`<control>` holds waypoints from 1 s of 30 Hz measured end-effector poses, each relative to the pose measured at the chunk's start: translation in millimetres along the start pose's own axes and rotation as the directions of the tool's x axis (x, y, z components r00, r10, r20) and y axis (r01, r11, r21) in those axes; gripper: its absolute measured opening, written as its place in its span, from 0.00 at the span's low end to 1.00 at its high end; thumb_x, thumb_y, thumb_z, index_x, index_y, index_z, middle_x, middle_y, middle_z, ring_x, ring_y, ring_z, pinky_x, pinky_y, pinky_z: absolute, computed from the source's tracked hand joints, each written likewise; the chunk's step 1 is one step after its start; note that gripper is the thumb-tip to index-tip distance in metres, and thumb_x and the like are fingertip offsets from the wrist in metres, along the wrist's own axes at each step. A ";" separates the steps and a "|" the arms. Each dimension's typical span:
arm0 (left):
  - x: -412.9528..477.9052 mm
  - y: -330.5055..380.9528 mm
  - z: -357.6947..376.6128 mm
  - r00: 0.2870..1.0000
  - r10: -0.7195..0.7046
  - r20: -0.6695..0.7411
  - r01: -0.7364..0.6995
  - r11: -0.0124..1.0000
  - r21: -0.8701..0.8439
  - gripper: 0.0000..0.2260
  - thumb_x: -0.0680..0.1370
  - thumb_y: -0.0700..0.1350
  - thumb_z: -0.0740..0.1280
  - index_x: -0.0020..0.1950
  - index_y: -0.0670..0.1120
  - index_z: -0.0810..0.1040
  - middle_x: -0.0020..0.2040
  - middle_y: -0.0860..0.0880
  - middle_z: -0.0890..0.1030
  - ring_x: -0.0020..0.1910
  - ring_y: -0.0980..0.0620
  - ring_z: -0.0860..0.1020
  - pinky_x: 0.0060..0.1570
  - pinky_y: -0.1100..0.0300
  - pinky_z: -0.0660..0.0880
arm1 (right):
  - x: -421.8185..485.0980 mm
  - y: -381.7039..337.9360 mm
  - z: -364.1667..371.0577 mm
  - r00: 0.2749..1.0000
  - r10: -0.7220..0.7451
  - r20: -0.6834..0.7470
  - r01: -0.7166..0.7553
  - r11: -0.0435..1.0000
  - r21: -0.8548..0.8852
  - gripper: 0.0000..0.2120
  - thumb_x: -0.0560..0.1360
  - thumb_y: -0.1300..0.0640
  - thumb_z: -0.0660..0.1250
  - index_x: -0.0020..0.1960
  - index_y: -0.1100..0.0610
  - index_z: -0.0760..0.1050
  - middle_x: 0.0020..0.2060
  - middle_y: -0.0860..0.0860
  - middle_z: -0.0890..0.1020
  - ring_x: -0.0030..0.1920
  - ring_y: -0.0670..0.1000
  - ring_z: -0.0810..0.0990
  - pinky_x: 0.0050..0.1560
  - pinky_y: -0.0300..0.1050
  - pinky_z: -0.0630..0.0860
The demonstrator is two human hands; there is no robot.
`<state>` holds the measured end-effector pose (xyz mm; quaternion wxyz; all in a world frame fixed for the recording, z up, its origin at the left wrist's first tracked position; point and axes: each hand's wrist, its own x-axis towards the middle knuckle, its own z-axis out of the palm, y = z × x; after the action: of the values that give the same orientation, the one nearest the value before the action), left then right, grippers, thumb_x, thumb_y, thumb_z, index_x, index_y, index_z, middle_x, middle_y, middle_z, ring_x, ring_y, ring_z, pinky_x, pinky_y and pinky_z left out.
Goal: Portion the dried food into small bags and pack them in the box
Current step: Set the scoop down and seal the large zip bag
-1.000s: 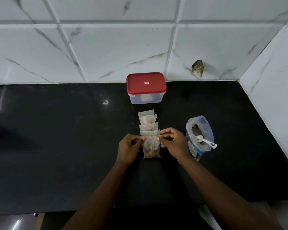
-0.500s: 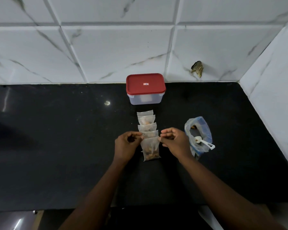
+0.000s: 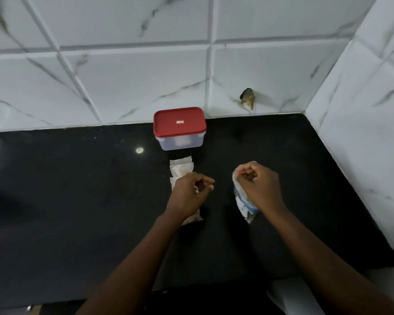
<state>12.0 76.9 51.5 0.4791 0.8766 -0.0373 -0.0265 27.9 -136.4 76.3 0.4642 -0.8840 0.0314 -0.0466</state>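
— black polished counter [image 3: 77, 201]. how far along is it?
— red-lidded box [image 3: 179, 128], beyond both hands, is closed, so i'd say nothing is packed yet. right hand [image 3: 257, 185] pinches the crinkly supply bag [image 3: 245, 204] at its mouth.
— and the small bags [image 3: 181, 164]?
— thin clear pouches in a row under the left hand [image 3: 190, 192], several filled. its fingers curl, but i can't tell if they hold anything.

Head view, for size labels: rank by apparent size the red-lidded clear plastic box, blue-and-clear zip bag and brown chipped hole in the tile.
1. red-lidded clear plastic box
2. blue-and-clear zip bag, though the right hand hides part, so unsure
3. brown chipped hole
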 end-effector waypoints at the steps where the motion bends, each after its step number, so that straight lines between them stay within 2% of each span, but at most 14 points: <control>1: 4.3 6.1 6.5 1.000 -0.023 0.019 0.024 0.999 -0.026 0.05 0.79 0.45 0.73 0.54 0.54 0.84 0.49 0.55 0.84 0.48 0.59 0.82 0.51 0.65 0.79 | 4.4 5.7 -10.7 0.999 0.032 -0.020 -0.033 0.999 -0.021 0.05 0.74 0.60 0.74 0.47 0.51 0.83 0.42 0.42 0.84 0.41 0.34 0.81 0.42 0.27 0.75; 7: 24.1 34.5 46.6 0.977 -0.171 0.127 0.180 0.982 -0.061 0.06 0.79 0.45 0.73 0.55 0.52 0.83 0.49 0.54 0.85 0.49 0.59 0.83 0.49 0.67 0.78 | 8.0 43.7 -53.7 0.956 0.290 0.043 -0.271 0.930 -0.248 0.09 0.74 0.53 0.75 0.52 0.49 0.79 0.44 0.45 0.81 0.46 0.43 0.80 0.47 0.41 0.79; 10: 28.4 40.5 65.4 0.972 -0.206 0.113 0.213 0.975 -0.060 0.07 0.78 0.45 0.74 0.54 0.51 0.81 0.49 0.54 0.84 0.48 0.60 0.82 0.50 0.66 0.78 | -3.2 56.9 -58.2 0.912 0.389 0.127 -0.340 0.893 -0.295 0.11 0.73 0.46 0.76 0.49 0.47 0.77 0.43 0.45 0.81 0.44 0.42 0.80 0.44 0.40 0.77; 13: 28.8 45.9 79.6 0.972 -0.206 0.113 0.210 0.977 -0.023 0.07 0.77 0.45 0.75 0.52 0.52 0.80 0.48 0.54 0.83 0.46 0.60 0.82 0.44 0.69 0.75 | -10.3 67.0 -58.4 0.876 0.443 0.190 -0.389 0.882 -0.266 0.10 0.74 0.45 0.75 0.49 0.49 0.79 0.43 0.46 0.82 0.44 0.42 0.81 0.43 0.38 0.76; 18: 26.8 46.0 88.0 0.968 -0.226 0.106 0.228 0.974 -0.006 0.08 0.78 0.45 0.74 0.54 0.53 0.79 0.47 0.54 0.82 0.45 0.59 0.81 0.42 0.70 0.73 | -15.9 71.8 -59.6 0.864 0.449 0.228 -0.425 0.893 -0.148 0.06 0.75 0.52 0.74 0.51 0.49 0.80 0.44 0.46 0.83 0.43 0.43 0.82 0.41 0.36 0.76; 21: 27.5 44.4 89.4 0.966 -0.247 0.072 0.248 0.969 -0.010 0.07 0.78 0.44 0.74 0.52 0.54 0.79 0.46 0.55 0.82 0.44 0.61 0.81 0.39 0.72 0.73 | -16.0 71.3 -63.7 0.892 0.405 0.202 -0.398 0.914 -0.078 0.06 0.75 0.55 0.75 0.51 0.49 0.81 0.43 0.46 0.83 0.42 0.42 0.83 0.39 0.35 0.77; 24: 29.0 41.8 91.5 0.960 -0.279 0.020 0.279 0.960 -0.027 0.07 0.77 0.42 0.74 0.50 0.52 0.78 0.46 0.54 0.82 0.44 0.60 0.81 0.40 0.70 0.75 | -14.2 71.0 -65.1 0.949 0.289 0.126 -0.285 0.957 -0.051 0.07 0.74 0.56 0.76 0.51 0.49 0.82 0.43 0.44 0.84 0.42 0.39 0.83 0.41 0.34 0.79; 27: 33.5 39.4 95.3 0.951 -0.307 -0.032 0.306 0.952 -0.030 0.11 0.76 0.44 0.76 0.49 0.54 0.75 0.50 0.51 0.80 0.46 0.56 0.81 0.46 0.62 0.81 | -10.1 72.0 -62.3 0.993 0.103 0.060 -0.095 0.988 -0.122 0.08 0.73 0.57 0.76 0.50 0.49 0.82 0.43 0.43 0.83 0.42 0.38 0.82 0.42 0.33 0.79; 30: 35.9 40.9 99.3 0.939 -0.345 -0.010 0.342 0.935 -0.096 0.14 0.76 0.44 0.76 0.50 0.55 0.72 0.52 0.51 0.80 0.48 0.54 0.83 0.50 0.52 0.84 | -5.7 75.2 -57.7 0.993 -0.122 -0.001 0.119 0.972 -0.205 0.08 0.72 0.59 0.76 0.50 0.52 0.82 0.44 0.43 0.80 0.43 0.41 0.80 0.44 0.36 0.80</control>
<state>37.9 -31.6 31.9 0.5079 0.8466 0.1240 -0.1000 14.9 -225.6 46.7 0.3671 -0.9269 -0.0143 -0.0772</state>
